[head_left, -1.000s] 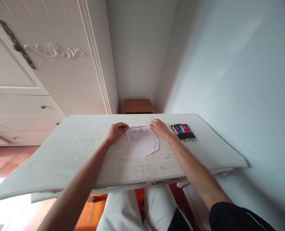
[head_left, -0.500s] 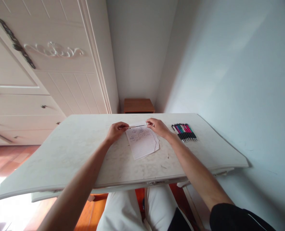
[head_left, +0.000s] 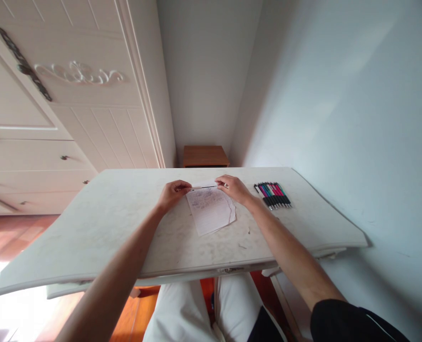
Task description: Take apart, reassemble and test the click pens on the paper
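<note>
A thin pen refill (head_left: 208,186), pale toward the left and dark toward the right, spans the gap between my two hands. My left hand (head_left: 175,191) pinches its left end with fingertips closed. At the other end my right hand (head_left: 231,187) is closed in a pinch too; the refill's tip is hidden by the fingers. Just below lies a sheet of paper (head_left: 211,213) with scribbled ink lines on its upper part and a torn right edge. Another sheet seems to lie under it.
A row of capped-grip pens (head_left: 273,195) in several colours lies right of my right hand. The white table (head_left: 118,228) has small dark specks near its front edge. A wall (head_left: 357,142) borders the right side; a white cabinet (head_left: 107,123) stands left, a brown wooden box (head_left: 206,156) behind.
My right hand has shifted very slightly to the left along the refill. My left hand, the paper and the pens stay where they were.
</note>
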`<state>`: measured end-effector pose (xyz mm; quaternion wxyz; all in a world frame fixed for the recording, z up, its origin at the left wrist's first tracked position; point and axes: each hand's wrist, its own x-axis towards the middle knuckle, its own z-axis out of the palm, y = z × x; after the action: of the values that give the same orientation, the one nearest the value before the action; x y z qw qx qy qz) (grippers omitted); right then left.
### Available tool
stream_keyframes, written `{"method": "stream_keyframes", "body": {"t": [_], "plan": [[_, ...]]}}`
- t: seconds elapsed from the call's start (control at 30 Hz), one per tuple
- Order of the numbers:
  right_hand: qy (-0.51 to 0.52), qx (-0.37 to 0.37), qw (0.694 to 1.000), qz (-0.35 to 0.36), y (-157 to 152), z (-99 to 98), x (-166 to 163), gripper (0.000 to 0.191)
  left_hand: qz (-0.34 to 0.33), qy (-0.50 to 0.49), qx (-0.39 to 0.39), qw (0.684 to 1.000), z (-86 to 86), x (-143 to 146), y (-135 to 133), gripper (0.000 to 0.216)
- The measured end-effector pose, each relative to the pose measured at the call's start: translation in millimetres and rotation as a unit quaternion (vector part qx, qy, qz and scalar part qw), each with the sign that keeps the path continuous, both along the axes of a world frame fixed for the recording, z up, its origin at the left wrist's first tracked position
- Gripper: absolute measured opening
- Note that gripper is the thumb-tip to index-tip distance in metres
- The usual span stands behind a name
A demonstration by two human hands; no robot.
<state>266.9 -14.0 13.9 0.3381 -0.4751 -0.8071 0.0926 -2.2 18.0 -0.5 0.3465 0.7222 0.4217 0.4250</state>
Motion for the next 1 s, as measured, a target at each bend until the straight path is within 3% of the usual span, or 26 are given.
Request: {"method": "stream_keyframes", "body": {"t": [1.0], "plan": [[0.008,0.019,0.999,0.027,-2.0,-1.0,-8.1,0.026,0.001,0.023,0.011,1.000,0.4,0.2,-1.2,0.026]]}}
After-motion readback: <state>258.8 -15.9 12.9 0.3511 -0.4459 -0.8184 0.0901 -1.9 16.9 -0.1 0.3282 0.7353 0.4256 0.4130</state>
